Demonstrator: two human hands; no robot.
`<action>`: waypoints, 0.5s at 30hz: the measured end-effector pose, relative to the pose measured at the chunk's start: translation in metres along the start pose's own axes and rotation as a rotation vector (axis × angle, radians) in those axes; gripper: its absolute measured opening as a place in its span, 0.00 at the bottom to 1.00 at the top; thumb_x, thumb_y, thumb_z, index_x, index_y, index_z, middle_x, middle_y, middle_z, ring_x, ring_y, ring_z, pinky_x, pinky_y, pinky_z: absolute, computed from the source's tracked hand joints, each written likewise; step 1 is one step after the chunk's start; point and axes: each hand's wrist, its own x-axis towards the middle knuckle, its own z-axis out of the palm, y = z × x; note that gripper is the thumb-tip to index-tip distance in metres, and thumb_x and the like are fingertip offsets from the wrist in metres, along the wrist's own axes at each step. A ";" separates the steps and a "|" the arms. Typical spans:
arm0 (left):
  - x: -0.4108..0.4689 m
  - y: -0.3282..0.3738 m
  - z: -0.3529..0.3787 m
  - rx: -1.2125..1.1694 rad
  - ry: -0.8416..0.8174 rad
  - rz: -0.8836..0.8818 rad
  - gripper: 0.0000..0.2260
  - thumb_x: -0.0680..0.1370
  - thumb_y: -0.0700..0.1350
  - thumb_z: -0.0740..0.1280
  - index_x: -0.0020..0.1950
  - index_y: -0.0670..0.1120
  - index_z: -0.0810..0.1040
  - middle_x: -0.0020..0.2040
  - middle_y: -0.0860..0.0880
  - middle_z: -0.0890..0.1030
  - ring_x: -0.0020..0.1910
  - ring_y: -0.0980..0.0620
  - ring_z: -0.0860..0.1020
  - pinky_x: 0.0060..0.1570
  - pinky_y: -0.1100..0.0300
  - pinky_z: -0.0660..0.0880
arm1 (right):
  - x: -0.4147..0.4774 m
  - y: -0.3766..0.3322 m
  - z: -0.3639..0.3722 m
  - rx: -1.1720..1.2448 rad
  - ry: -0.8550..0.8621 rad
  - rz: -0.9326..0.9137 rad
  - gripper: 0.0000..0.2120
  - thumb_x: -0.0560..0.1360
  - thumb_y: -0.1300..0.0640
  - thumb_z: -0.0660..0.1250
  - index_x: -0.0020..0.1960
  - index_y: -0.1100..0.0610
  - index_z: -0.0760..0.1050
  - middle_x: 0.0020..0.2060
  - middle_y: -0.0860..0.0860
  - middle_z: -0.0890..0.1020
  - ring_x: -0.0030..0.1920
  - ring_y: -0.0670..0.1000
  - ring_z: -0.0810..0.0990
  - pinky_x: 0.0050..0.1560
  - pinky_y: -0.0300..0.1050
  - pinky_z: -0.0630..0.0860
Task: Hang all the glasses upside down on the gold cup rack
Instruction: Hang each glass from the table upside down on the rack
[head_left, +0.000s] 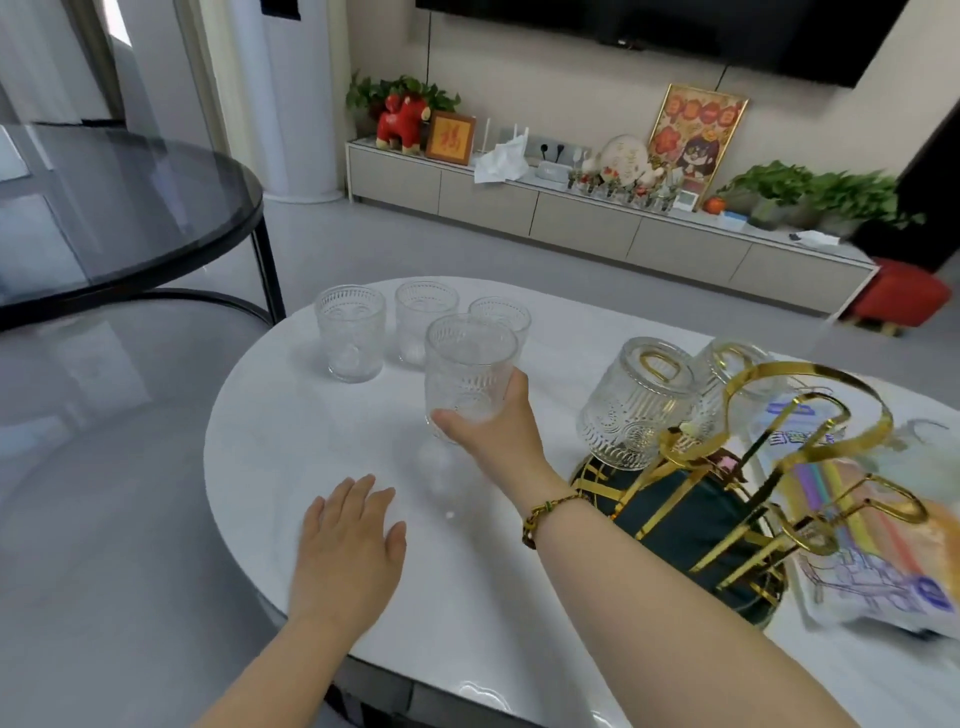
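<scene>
My right hand grips a clear embossed glass upright, lifted a little above the white table. Three more upright glasses stand behind it: one at the left, one in the middle, and one partly hidden by the held glass. The gold cup rack stands to the right on a dark green base. Two glasses hang upside down on it, a near one and a far one. My left hand lies flat on the table, fingers apart, holding nothing.
A colourful plastic package lies right of the rack. A round dark glass table stands at the left, higher than the white one. A low TV cabinet with plants and ornaments runs along the far wall, a red stool beside it.
</scene>
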 end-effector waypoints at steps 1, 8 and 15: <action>-0.001 0.000 -0.002 -0.005 -0.006 0.003 0.19 0.80 0.49 0.52 0.71 0.49 0.58 0.75 0.50 0.57 0.75 0.51 0.51 0.73 0.54 0.44 | -0.008 -0.007 -0.007 0.009 -0.016 -0.029 0.29 0.62 0.54 0.73 0.55 0.48 0.58 0.43 0.34 0.68 0.43 0.33 0.70 0.35 0.24 0.69; -0.016 0.025 -0.010 -0.283 0.009 0.026 0.21 0.78 0.43 0.59 0.70 0.45 0.60 0.71 0.44 0.67 0.70 0.46 0.64 0.69 0.55 0.57 | -0.060 -0.057 -0.055 0.000 0.019 -0.174 0.32 0.60 0.54 0.74 0.56 0.46 0.58 0.46 0.35 0.68 0.46 0.34 0.70 0.35 0.23 0.70; -0.039 0.106 0.008 -0.280 -0.133 0.385 0.24 0.79 0.48 0.57 0.72 0.52 0.53 0.75 0.52 0.57 0.73 0.53 0.57 0.71 0.60 0.53 | -0.107 -0.095 -0.137 -0.086 0.072 -0.239 0.29 0.61 0.51 0.73 0.53 0.44 0.58 0.46 0.37 0.70 0.46 0.36 0.72 0.32 0.20 0.69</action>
